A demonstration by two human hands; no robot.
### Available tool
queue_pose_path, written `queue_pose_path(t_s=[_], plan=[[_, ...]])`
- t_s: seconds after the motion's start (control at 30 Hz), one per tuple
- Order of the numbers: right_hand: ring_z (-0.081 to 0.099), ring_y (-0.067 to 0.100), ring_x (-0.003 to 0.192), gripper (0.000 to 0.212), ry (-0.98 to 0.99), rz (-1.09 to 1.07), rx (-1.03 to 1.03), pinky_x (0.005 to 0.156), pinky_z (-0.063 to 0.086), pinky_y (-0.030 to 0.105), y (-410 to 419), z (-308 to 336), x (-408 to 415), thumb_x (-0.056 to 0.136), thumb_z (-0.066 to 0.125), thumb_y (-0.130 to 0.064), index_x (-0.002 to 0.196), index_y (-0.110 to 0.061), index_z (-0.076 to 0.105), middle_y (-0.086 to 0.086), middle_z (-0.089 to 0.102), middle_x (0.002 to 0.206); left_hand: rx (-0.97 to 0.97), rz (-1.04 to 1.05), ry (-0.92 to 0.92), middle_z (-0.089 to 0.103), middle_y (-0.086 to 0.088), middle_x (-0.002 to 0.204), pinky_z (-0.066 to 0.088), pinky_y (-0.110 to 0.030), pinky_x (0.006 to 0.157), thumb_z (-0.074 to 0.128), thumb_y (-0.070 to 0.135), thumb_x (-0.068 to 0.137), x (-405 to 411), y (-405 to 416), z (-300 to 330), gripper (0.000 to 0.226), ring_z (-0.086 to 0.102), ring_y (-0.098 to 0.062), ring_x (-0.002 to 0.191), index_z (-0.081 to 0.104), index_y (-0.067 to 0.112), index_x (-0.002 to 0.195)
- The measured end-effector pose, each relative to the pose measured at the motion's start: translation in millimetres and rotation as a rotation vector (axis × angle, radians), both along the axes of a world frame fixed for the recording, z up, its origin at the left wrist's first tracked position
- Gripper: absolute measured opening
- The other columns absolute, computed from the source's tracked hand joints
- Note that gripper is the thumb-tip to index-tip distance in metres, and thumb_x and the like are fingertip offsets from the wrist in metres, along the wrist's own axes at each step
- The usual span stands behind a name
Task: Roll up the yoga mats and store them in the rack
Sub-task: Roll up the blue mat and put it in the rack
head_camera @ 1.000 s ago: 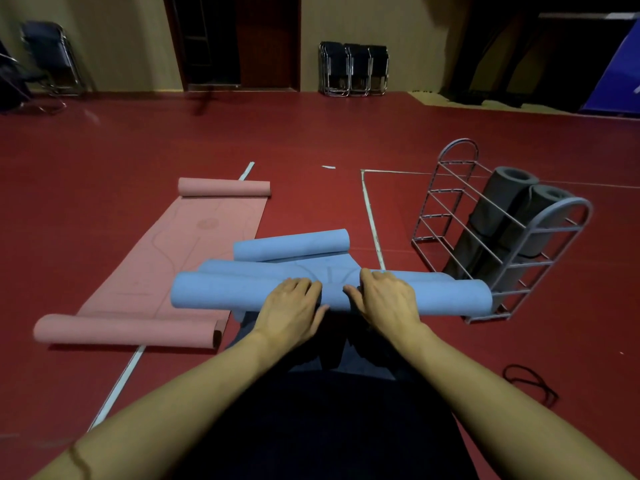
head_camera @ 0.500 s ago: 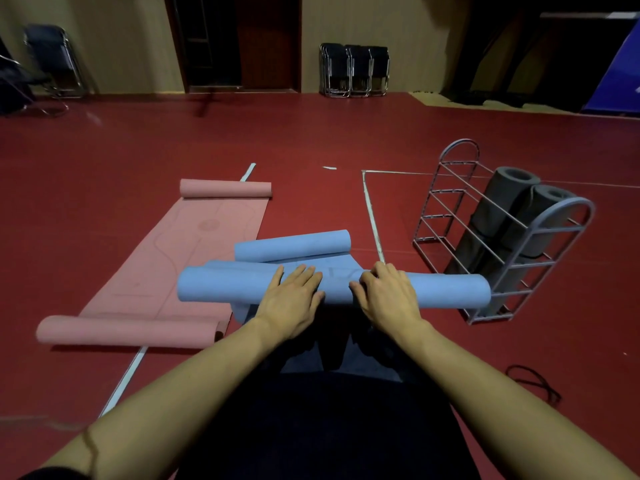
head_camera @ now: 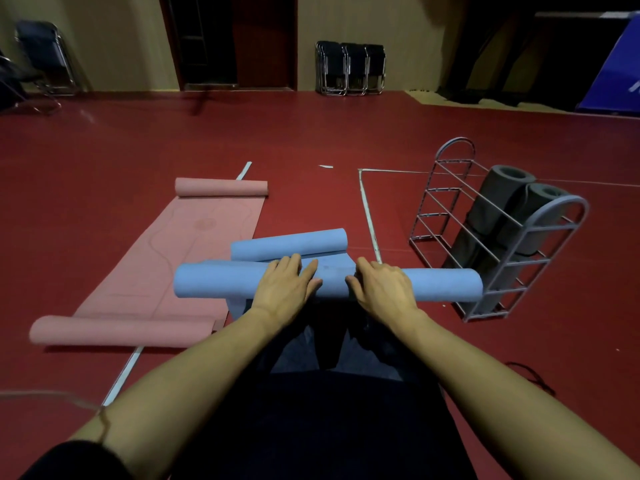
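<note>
A blue yoga mat (head_camera: 440, 284) lies on the red floor in front of me, rolled from both ends, with a short flat stretch between the near roll and the far roll (head_camera: 289, 243). My left hand (head_camera: 285, 289) and my right hand (head_camera: 384, 289) press flat on top of the near roll, side by side, fingers straight and pointing away. A pink mat (head_camera: 180, 247) lies to the left, mostly flat, curled at both ends. The grey wire rack (head_camera: 498, 237) stands at the right and holds two rolled grey mats (head_camera: 498, 195).
White floor lines (head_camera: 369, 216) run past the mats. Folded chairs (head_camera: 349, 69) lean on the far wall, another chair (head_camera: 45, 60) stands far left. A black cord (head_camera: 530, 375) lies on the floor at the right. My dark-clothed legs are below the hands.
The near blue roll has moved away from me toward the far roll, so the flat stretch between them is shorter. Both hands went forward with it, fingers now flatter on top.
</note>
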State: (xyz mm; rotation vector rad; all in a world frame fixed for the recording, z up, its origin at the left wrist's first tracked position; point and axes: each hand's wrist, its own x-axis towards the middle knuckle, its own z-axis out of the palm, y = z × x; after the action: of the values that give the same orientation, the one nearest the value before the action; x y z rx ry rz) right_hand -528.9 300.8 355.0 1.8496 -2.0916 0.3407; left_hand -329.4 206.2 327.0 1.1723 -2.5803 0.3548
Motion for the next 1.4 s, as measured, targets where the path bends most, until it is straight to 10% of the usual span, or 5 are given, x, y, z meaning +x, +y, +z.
queue_pose_path(t_s=[0.4,0.57,0.77,1.0,1.4], plan=[[0.051,0.027,0.101,0.039,-0.136,-0.011,-0.009,0.068,0.049,0.040,-3.6,-13.3,-8.3,0.099,0.054,-0.053,0.093,-0.016,0.064,0.004,0.053,0.105,0.028,-0.082,0.114,0.063,-0.007,0.100,0.042,-0.044,0.092,0.046,0.043,0.104,3.2,-1.7,2.2,0.029,0.058,-0.032,0.098,0.057,0.016,0.105],[0.063,0.033,0.090,0.042,-0.018,-0.014,0.007,0.071,0.045,0.040,-4.8,-1.0,-8.5,0.097,0.056,-0.056,0.095,-0.014,0.063,0.008,0.063,0.094,-0.085,-0.080,0.152,0.056,-0.008,0.096,0.041,-0.044,0.072,0.050,0.043,0.100,5.4,-1.1,-3.2,0.033,0.056,-0.032,0.084,0.063,0.014,0.090],[0.057,0.030,0.104,0.055,-0.045,-0.030,0.069,0.072,0.048,0.041,-11.1,0.5,-10.5,0.096,0.049,-0.065,0.101,-0.013,0.066,0.008,0.056,0.103,-0.001,-0.075,0.100,0.059,-0.004,0.114,0.050,-0.042,0.068,0.052,0.055,0.095,12.9,-4.1,8.1,0.042,0.061,-0.029,0.096,0.065,0.018,0.108],[0.054,0.028,0.108,0.070,-0.029,-0.002,0.121,0.083,0.049,0.042,-20.0,-6.7,-15.8,0.082,0.062,-0.076,0.114,-0.013,0.061,0.006,0.053,0.114,0.174,-0.073,0.043,0.058,-0.009,0.136,0.047,-0.046,0.103,0.067,0.058,0.089,11.4,-16.9,3.9,0.073,0.055,-0.034,0.123,0.050,0.015,0.145],[0.061,0.036,0.107,0.067,-0.007,0.004,0.209,0.092,0.042,0.044,-35.8,8.9,-27.5,0.086,0.054,-0.078,0.112,-0.016,0.059,0.010,0.065,0.114,0.332,-0.085,0.054,0.062,-0.010,0.128,0.038,-0.044,0.096,0.058,0.058,0.096,7.3,-39.0,21.1,0.051,0.056,-0.035,0.116,0.051,0.017,0.126]])
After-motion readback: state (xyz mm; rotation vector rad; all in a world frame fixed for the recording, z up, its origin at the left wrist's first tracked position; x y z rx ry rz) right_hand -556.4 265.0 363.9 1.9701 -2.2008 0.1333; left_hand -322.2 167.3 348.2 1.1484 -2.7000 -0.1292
